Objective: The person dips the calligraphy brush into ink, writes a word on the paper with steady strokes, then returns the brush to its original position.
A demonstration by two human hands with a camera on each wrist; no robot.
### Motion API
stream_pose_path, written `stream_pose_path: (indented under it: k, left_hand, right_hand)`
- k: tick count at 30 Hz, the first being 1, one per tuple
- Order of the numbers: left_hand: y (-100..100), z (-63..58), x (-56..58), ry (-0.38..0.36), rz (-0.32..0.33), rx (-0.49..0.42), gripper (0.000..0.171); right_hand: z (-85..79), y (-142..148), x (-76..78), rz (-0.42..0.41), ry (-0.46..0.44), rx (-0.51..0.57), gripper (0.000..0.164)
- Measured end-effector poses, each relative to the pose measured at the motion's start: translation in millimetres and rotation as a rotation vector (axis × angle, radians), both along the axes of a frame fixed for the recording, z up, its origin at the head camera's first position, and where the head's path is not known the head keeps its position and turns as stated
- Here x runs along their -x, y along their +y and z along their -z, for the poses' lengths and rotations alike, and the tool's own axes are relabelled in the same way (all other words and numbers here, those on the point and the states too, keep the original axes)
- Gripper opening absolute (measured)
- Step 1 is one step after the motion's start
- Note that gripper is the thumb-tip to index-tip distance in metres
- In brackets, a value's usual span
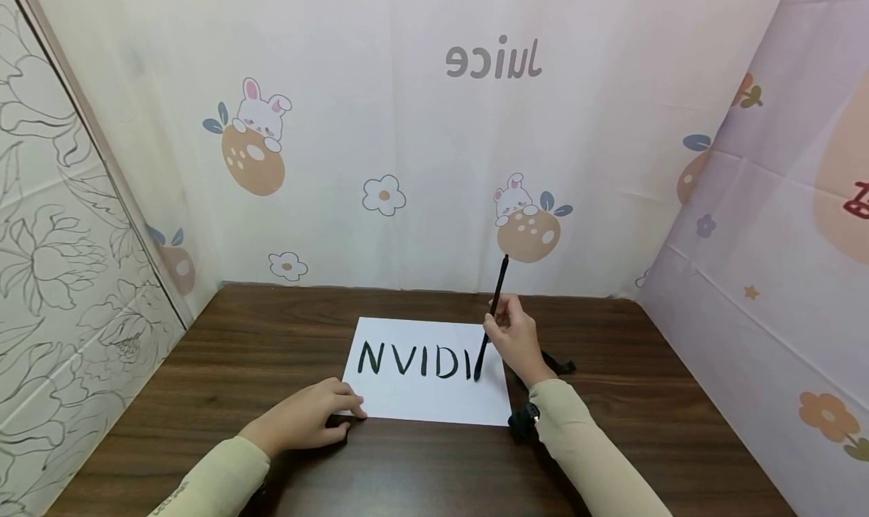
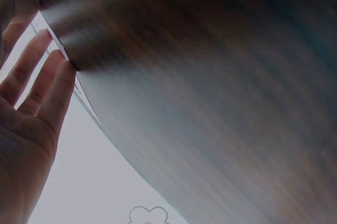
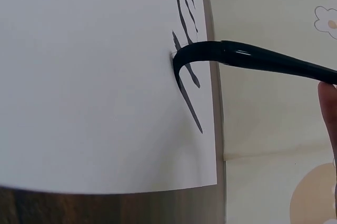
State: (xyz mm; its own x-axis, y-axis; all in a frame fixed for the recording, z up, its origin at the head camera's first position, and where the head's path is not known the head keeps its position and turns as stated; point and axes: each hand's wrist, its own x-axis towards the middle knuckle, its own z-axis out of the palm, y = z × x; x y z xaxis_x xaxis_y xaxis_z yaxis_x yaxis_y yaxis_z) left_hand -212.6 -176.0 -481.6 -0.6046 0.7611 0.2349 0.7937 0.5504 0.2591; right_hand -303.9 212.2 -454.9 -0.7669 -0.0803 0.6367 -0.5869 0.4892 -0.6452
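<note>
A white sheet of paper (image 1: 424,402) lies on the dark wooden table, bearing black letters (image 1: 405,359) that read NVIDI, then a slanted stroke. My right hand (image 1: 519,341) pinches a slim black writing brush (image 1: 500,283) by its handle, above the paper's right part. In the right wrist view the bristles (image 3: 197,51) of the brush bend against the paper along that stroke, and one finger (image 3: 328,109) shows at the handle. With fingers spread, my left hand (image 1: 308,417) rests at the sheet's lower left corner; its fingertips (image 2: 69,67) touch the paper's edge.
The wooden table (image 1: 407,472) reaches back to a pale curtain (image 1: 434,132) printed with rabbits, fruit and flowers. Another printed curtain (image 1: 760,223) hangs at the right, and a flower-patterned panel (image 1: 68,223) stands at the left. A black strap (image 1: 560,364) is beside my right wrist.
</note>
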Motion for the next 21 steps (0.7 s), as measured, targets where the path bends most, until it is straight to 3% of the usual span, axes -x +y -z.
stream_pose_path:
  k: [8,21]
  left_hand:
    - [0,0.8,0.5,0.011,0.005,-0.006,0.022]
    - [0,-0.5,0.0,0.009,0.011,-0.016,0.023]
  right_hand:
    - [-2.6,-1,-1.8,-0.012,0.000,0.000,0.022]
    - [-12.2,5,1.3,0.050,0.067,0.039,0.018]
